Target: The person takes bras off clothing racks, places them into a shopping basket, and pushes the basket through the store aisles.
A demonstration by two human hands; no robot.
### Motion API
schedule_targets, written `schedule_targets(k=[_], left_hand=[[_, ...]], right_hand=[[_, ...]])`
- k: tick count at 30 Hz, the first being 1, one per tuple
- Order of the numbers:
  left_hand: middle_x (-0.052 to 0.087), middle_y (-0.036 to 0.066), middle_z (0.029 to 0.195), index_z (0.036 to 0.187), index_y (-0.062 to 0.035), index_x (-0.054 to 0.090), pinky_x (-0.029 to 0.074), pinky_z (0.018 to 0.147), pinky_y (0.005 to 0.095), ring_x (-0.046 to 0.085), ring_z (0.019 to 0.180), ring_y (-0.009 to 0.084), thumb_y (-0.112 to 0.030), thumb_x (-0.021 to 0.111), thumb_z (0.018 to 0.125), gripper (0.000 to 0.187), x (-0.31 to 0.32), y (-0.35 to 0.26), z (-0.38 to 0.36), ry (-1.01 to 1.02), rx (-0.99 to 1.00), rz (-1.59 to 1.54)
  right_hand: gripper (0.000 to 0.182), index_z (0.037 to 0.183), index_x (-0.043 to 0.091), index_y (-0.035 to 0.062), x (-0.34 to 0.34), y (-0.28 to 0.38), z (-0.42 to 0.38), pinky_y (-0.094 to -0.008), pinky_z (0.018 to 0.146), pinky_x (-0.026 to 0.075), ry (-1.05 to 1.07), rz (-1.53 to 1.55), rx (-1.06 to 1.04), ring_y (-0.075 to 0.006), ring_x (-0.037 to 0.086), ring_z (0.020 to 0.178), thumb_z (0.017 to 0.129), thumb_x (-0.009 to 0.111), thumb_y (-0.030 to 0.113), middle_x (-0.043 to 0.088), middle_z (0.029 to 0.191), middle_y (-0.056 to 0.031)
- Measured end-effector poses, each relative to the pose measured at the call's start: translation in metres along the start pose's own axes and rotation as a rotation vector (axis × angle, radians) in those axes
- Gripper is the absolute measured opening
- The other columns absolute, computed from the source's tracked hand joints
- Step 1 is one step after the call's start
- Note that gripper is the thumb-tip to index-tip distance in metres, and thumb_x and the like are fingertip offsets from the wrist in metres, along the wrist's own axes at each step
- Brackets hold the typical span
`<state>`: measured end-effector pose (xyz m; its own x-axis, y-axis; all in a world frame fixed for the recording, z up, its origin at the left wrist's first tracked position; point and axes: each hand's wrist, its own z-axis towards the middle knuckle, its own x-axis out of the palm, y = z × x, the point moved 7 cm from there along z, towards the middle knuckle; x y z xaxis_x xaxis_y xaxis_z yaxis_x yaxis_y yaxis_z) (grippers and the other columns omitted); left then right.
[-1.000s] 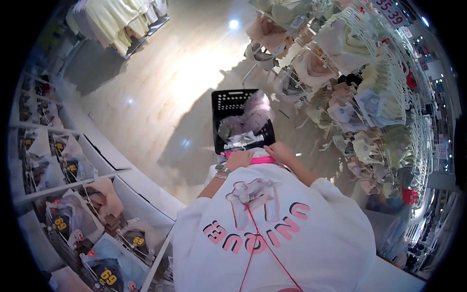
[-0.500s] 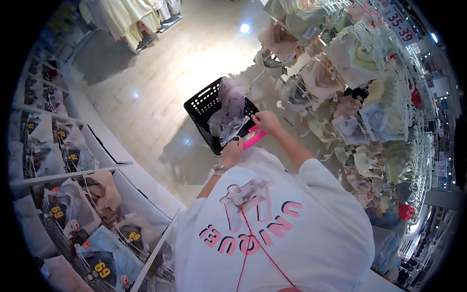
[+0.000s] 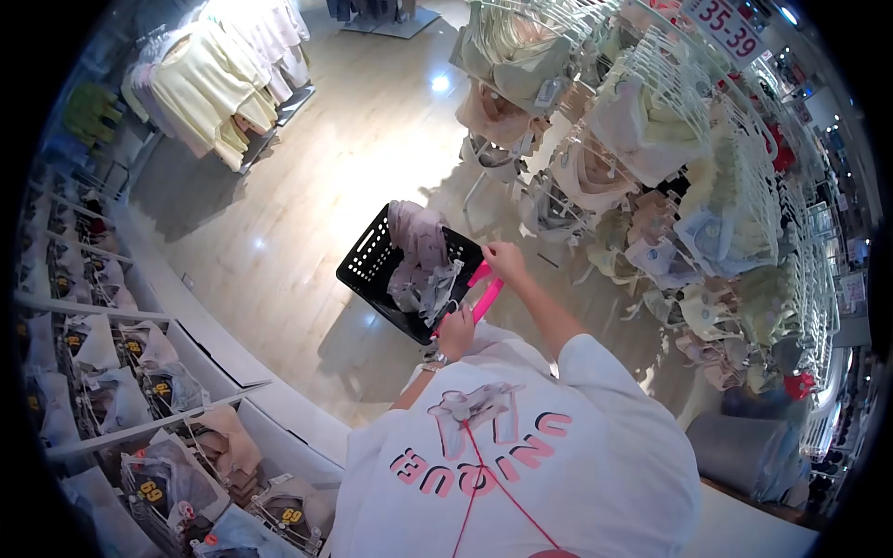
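A black plastic shopping basket (image 3: 365, 277) with perforated sides hangs in front of me, tilted. Inside it lies a bunched pale mauve garment (image 3: 419, 244) with a light print, and a clear hanger (image 3: 449, 282) shows on top. My right hand (image 3: 505, 261) is closed on the basket's near right corner, by the pink handle (image 3: 486, 299). At the near edge my left hand (image 3: 456, 332), with a watch on the wrist, is closed round the basket's rim and the handle's lower end. Its fingertips are partly hidden.
On the right stands a dense rack of pale bras on hangers (image 3: 642, 121), under a sign marked 35-39 (image 3: 726, 28). Divided bins of underwear (image 3: 177, 465) line the left. Yellow and white tops (image 3: 209, 79) hang at the back left. Wooden floor (image 3: 279, 223) lies between.
The basket and both hands appear lower in view, and the basket has shifted slightly left. My view has tilted up, showing more of the tops at the back. Both hands keep their hold.
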<state>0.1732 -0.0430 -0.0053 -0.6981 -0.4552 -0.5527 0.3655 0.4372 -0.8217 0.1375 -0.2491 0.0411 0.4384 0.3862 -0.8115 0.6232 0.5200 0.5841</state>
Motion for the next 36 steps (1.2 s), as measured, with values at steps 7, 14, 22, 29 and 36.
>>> schedule_targets(k=[7, 14, 22, 29, 36], left_hand=[[0.055, 0.023, 0.057, 0.063, 0.0031, 0.058, 0.04, 0.053, 0.0495, 0.057, 0.056, 0.0405, -0.033, 0.035, 0.096, 0.054, -0.004, 0.014, 0.021, 0.067, -0.155, -0.058], [0.05, 0.005, 0.05, 0.064, -0.0008, 0.057, 0.036, 0.047, 0.0342, 0.048, 0.046, 0.0159, -0.038, 0.039, 0.096, 0.052, -0.024, 0.038, 0.045, -0.014, -0.408, -0.364], [0.054, 0.023, 0.06, 0.066, 0.0034, 0.057, 0.037, 0.052, 0.0439, 0.054, 0.052, 0.0344, -0.029, 0.051, 0.089, 0.04, -0.093, 0.021, 0.062, -0.649, -0.41, -0.046], [0.055, 0.022, 0.061, 0.065, 0.002, 0.058, 0.04, 0.057, 0.0477, 0.055, 0.061, 0.0403, -0.025, 0.051, 0.087, 0.036, -0.164, 0.04, 0.117, -0.716, -0.49, -0.141], [0.056, 0.021, 0.062, 0.065, -0.0003, 0.059, 0.041, 0.057, 0.0474, 0.056, 0.06, 0.0387, -0.027, 0.052, 0.085, 0.034, -0.204, 0.08, 0.123, -0.817, -0.513, -0.095]], right_hand=[[0.033, 0.073, 0.065, 0.0051, 0.006, 0.009, 0.026, -0.0456, 0.062, 0.049, 0.131, 0.096, 0.079, -0.0367, 0.061, 0.066, 0.084, 0.053, 0.033, 0.062, 0.069, -0.017], [0.03, 0.075, 0.066, 0.008, 0.049, 0.059, 0.084, -0.044, 0.06, 0.048, 0.362, -0.02, -0.288, -0.0343, 0.061, 0.066, 0.083, 0.053, 0.034, 0.063, 0.067, -0.0144], [0.034, 0.078, 0.064, 0.0062, 0.127, 0.097, 0.144, -0.0408, 0.064, 0.047, 0.549, 0.047, -0.302, -0.0334, 0.062, 0.07, 0.087, 0.051, 0.036, 0.062, 0.069, -0.0156], [0.035, 0.071, 0.065, 0.0028, 0.144, 0.201, 0.214, -0.0345, 0.058, 0.047, 0.517, 0.028, -0.495, -0.0203, 0.062, 0.057, 0.087, 0.052, 0.032, 0.062, 0.058, -0.0085], [0.035, 0.067, 0.063, 0.0025, 0.191, 0.245, 0.223, -0.0348, 0.057, 0.046, 0.582, 0.125, -0.469, -0.0201, 0.061, 0.055, 0.086, 0.052, 0.029, 0.061, 0.057, -0.009]])
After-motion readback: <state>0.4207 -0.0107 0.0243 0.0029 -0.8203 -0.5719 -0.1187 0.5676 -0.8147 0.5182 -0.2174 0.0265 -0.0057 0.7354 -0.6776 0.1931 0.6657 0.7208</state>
